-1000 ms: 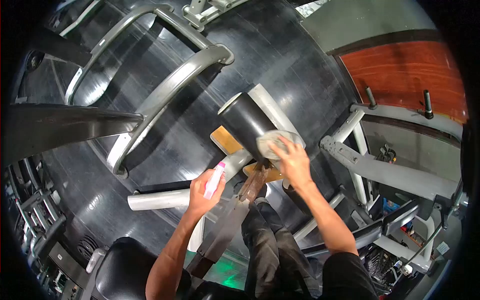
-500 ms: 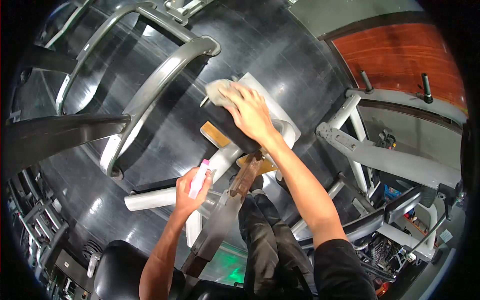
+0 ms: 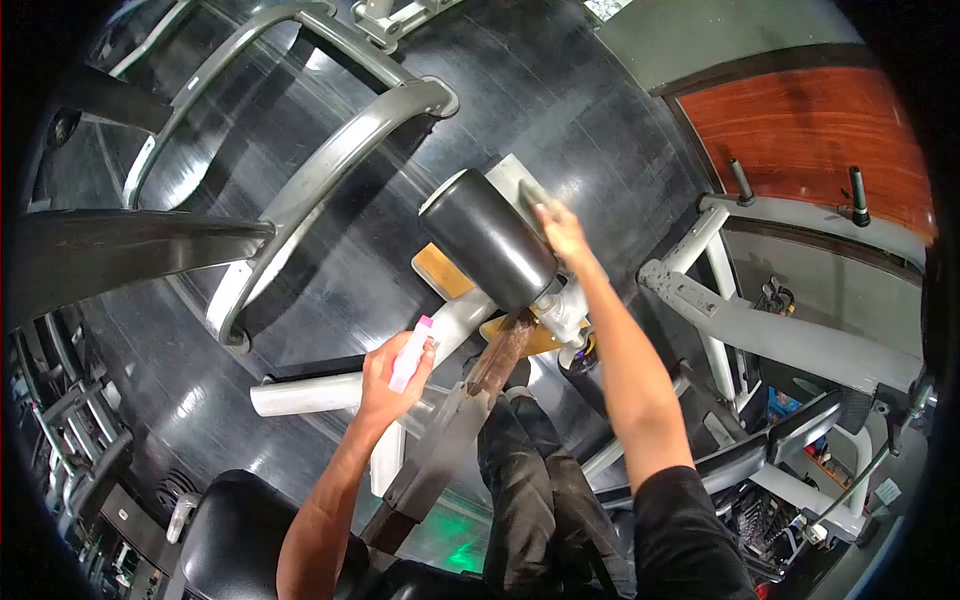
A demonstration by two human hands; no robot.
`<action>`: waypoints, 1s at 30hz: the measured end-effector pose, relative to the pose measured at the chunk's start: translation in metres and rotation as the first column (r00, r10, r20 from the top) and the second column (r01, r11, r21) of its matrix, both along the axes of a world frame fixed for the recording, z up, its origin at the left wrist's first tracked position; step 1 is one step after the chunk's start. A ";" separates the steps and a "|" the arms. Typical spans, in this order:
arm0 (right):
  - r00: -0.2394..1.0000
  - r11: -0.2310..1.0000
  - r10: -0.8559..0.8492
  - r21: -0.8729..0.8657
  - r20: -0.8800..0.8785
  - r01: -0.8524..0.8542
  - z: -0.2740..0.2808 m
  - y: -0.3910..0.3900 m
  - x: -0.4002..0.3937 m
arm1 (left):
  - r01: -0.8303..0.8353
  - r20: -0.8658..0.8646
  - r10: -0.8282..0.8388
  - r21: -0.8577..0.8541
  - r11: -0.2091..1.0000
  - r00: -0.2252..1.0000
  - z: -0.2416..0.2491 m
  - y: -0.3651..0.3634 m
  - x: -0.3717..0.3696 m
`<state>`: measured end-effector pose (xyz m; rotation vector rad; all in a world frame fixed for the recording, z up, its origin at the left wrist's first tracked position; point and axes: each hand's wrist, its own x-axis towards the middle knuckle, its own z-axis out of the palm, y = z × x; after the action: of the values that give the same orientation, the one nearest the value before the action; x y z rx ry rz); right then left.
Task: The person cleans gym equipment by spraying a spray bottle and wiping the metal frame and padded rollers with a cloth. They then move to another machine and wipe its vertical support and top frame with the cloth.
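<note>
A black cylindrical roller pad [image 3: 488, 240] sits on the gym machine in the middle of the view. My right hand [image 3: 563, 232] is just beyond the pad's right side, with a greyish cloth [image 3: 533, 197] at its fingertips, partly hidden and blurred. Beneath it lies a pale metal plate [image 3: 513, 180] of the machine. My left hand [image 3: 394, 372] is closed around a white and pink bottle [image 3: 411, 355], held upright to the left of the rusty brown beam [image 3: 505, 352].
Curved grey frame tubes [image 3: 330, 160] rise at the upper left. Another grey machine arm [image 3: 780, 325] stands at the right, by a reddish wood panel [image 3: 805, 125]. A black seat [image 3: 240, 530] is at the lower left. My legs [image 3: 520, 480] are below the beam.
My right hand has moved from the top of the pad to its right side with the cloth, uncovering the pad. My left hand still holds the bottle, almost unmoved.
</note>
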<state>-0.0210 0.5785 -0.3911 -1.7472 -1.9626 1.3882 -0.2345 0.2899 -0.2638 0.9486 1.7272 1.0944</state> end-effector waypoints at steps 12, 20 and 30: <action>0.944 0.757 0.110 0.590 0.312 -0.283 0.109 -0.099 -0.050 | -0.043 -0.059 0.045 0.027 0.999 0.997 -0.003 0.000 0.001; 0.994 0.804 0.107 0.591 -0.022 -0.074 0.124 -0.073 -0.070 | -0.070 -0.044 0.068 -0.045 0.997 0.997 0.005 0.003 -0.002; 0.851 0.671 0.353 0.529 0.388 -0.519 0.119 -0.099 -0.055 | -0.087 -0.048 0.091 0.084 0.993 0.995 -0.001 0.003 -0.001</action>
<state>-0.0756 0.4797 -0.2720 -1.2127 -2.7034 0.4587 -0.2351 0.2934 -0.2648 0.9655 1.7926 1.2158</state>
